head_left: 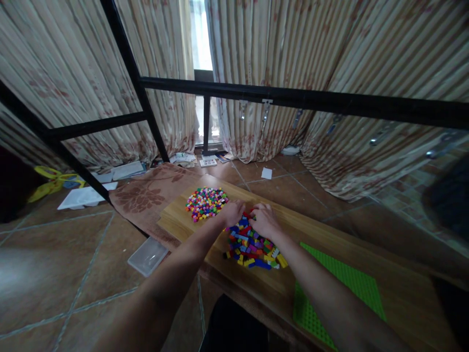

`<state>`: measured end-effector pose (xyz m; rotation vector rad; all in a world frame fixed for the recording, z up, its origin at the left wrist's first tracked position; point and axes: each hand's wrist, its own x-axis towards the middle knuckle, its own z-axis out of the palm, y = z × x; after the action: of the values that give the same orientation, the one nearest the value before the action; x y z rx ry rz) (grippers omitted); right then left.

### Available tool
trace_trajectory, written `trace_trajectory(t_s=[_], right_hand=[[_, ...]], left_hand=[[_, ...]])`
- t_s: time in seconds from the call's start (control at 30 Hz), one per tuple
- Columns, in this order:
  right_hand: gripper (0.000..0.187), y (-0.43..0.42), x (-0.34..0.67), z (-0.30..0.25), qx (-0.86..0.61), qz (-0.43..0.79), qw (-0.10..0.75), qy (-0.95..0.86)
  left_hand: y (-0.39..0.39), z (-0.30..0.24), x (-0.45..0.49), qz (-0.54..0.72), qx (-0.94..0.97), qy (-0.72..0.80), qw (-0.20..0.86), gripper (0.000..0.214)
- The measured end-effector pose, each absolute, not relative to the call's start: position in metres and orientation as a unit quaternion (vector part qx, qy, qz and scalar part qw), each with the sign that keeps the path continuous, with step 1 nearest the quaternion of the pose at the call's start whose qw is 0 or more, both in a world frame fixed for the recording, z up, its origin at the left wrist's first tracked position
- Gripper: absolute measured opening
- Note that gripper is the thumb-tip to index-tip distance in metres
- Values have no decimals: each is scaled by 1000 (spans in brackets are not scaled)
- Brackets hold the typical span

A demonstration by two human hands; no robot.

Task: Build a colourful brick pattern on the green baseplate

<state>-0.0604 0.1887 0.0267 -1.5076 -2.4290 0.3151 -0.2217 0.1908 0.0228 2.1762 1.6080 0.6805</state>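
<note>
The fingers of both hands are bent downward at the far edge of a loose heap of multicoloured plastic building blocks (pixel 256 244). The left hand (pixel 233 213) is curled at the heap's far left corner; the right hand (pixel 266 220) arches over its far right part, fingers spread a little. Whether either has a block pinched cannot be told, since the fingertips are hidden or blurred.

The relation that matters is that most of the heap lies on the wearer's side of the fingers, trailing from them toward the near right. That is its longer direction, though single blocks point every way. The right hand seems nearer its bulk, its forearm passing along the heap's right side; the left keeps to the rim.

Left of the heap and a little beyond it lies a rounded spread of tiny, brightly coloured plastic bricks (pixel 207 203), just past the left hand. Right of the heap, partly behind the right forearm, is a flat, bright green studded plastic baseplate (pixel 348 283). A long, pale brown wooden counter (pixel 406 293) carries all three. Farther left of the heap, a shallow translucent plastic tray (pixel 148 256) rests on the brown tiled floor (pixel 91 288); well beyond it hang striped, flower-patterned curtains (pixel 271 49).
</note>
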Motion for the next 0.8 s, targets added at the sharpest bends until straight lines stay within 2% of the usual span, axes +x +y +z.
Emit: trace_trajectory(t_s=[0.33, 0.53, 0.67, 0.8], right_hand=[[24, 152, -20, 48, -540, 175, 244, -786], [29, 92, 40, 49, -525, 415, 343, -660], [29, 59, 68, 49, -568, 365, 357, -646], [28, 14, 77, 50, -617, 268, 332, -661]], left_hand=[[179, 31, -222, 243, 756, 580, 182, 38], [161, 46, -202, 268, 756, 569, 181, 41], [117, 61, -168, 353, 731, 533, 238, 37], [47, 58, -124, 385, 693, 487, 367, 34]])
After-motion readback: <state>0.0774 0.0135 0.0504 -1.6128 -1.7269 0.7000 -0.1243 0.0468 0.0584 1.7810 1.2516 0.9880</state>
